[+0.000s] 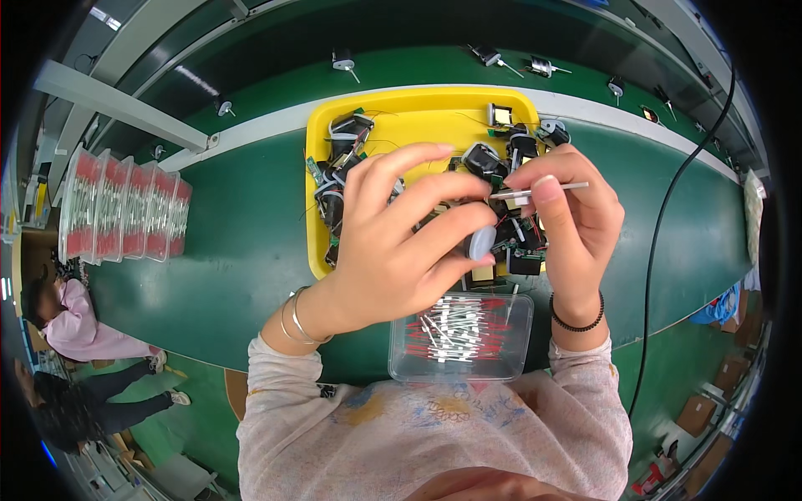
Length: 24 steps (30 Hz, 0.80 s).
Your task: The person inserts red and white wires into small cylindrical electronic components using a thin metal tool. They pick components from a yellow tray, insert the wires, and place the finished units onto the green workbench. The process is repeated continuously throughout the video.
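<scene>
Two hands (401,242) (568,217), one yellow tray (322,142)

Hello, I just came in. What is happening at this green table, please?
A person works over a yellow tray full of small black wound components. The left hand pinches a small round white part. The right hand holds a thin white sleeved lead beside it. A clear box of similar red-and-white leads sits just below.

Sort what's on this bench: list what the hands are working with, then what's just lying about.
In use:
left hand pinching a small white disc
right hand holding a thin white tube
yellow tray of black wound parts
clear box of red-and-white leads

Lying about:
row of clear boxes, far left
black cable
small parts on the belt beyond
</scene>
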{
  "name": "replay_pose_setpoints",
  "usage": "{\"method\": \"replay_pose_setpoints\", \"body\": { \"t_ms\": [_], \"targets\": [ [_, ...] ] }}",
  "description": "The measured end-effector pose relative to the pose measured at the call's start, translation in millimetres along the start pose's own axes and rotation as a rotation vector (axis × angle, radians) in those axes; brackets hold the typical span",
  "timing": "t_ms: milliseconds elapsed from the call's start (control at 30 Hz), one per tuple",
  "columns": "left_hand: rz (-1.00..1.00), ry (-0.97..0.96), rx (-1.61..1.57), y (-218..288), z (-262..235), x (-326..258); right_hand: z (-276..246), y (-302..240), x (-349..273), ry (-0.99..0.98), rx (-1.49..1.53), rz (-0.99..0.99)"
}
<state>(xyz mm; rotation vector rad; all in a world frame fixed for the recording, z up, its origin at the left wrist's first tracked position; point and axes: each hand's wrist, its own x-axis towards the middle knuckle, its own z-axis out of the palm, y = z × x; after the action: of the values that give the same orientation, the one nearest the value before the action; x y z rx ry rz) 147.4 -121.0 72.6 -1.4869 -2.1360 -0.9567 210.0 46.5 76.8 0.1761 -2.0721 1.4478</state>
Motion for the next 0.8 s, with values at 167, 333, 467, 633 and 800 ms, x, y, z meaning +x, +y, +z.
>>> {"method": "replay_pose_setpoints", "body": {
  "t_ms": [167,333,467,633,800],
  "targets": [
    [-0.181,-0.137,-0.503,-4.1,-9.6,4.2,-2.9,-1.7,4.1,-0.102,0.085,-0.001],
    [-0.244,-0.247,-0.983,-16.8,-6.5,2.9,-6.2,-5.3,7.5,-0.246,0.112,-0.096],
    [-0.204,-0.206,-0.959,-10.6,-8.6,3.3,-8.4,-10.0,6.9,-0.249,0.175,-0.069],
    [-0.232,-0.211,-1.061,-16.9,-5.1,-1.7,-1.0,-0.4,4.5,-0.269,0.22,-0.11],
    [-0.202,-0.133,-1.05,-14.0,-5.4,-5.5,0.3,1.6,0.3,-0.267,0.196,-0.109]
  ]
}}
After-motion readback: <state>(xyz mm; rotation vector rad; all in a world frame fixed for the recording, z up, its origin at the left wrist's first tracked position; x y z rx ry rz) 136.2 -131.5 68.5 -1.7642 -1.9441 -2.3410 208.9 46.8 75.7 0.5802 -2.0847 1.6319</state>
